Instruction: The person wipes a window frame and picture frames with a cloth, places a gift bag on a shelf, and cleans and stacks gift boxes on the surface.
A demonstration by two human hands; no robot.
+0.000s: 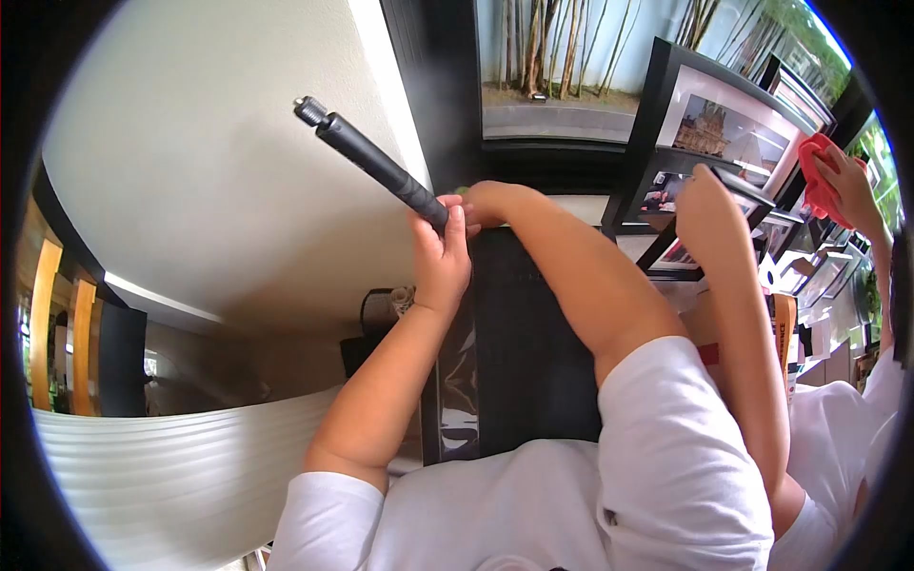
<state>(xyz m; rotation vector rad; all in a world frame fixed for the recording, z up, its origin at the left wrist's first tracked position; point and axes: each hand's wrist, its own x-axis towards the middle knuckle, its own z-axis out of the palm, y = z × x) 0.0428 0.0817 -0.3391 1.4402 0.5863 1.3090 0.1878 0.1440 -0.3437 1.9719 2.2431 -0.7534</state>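
In the head view my left hand (442,246) is closed around the lower end of a black pole (376,169). The pole slants up to the left and ends in a threaded metal screw tip. My right hand (495,201) is just beyond the left one, near the dark window frame. Its fingers curl away from me and are mostly hidden. A small green bit (463,192) shows at the fingertips; I cannot make out what it is. Beneath my hands is a black surface (538,333).
On the right, another person's hand (703,205) is beside framed pictures (728,133), and that person's other hand holds a red cloth (821,176). A white wall (228,143) rises at left, above a ribbed white surface (181,466). A window (562,57) is ahead.
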